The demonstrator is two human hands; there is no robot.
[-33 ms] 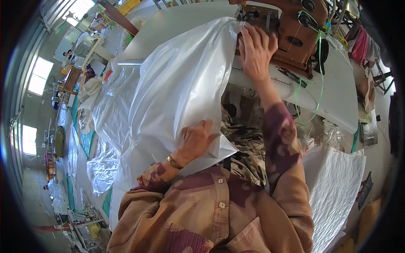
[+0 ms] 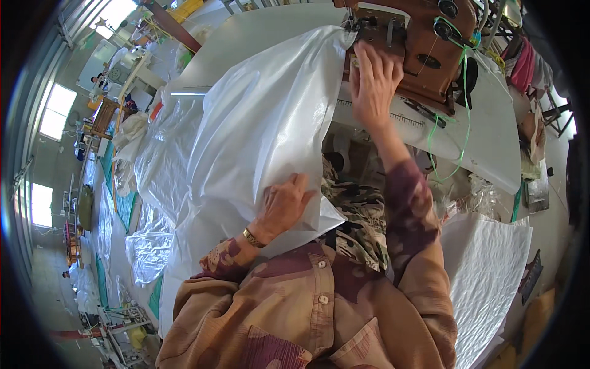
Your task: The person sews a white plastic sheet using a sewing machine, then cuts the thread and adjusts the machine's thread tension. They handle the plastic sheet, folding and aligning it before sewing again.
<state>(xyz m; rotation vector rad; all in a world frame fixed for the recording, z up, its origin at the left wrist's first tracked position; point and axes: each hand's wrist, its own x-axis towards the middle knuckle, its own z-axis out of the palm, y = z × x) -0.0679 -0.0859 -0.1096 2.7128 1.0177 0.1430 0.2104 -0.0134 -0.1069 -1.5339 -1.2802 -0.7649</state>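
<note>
Across the bench [image 2: 258,38], a white sheet [image 2: 270,104] is draping from the sewing machine [image 2: 430,52] to the lap [image 2: 356,230], the left hand [image 2: 285,203] lying on it, whether gripping I cannot tell, the right hand [image 2: 375,86], fingers apart by the machine, ideally guiding it smoothly, clear of the needle area [image 2: 351,23].

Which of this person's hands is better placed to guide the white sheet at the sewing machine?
Probably the right hand: its fingers reach the brown sewing machine, near the end of the white sheet there. The left hand rests on the sheet much closer to the person's body.
</note>
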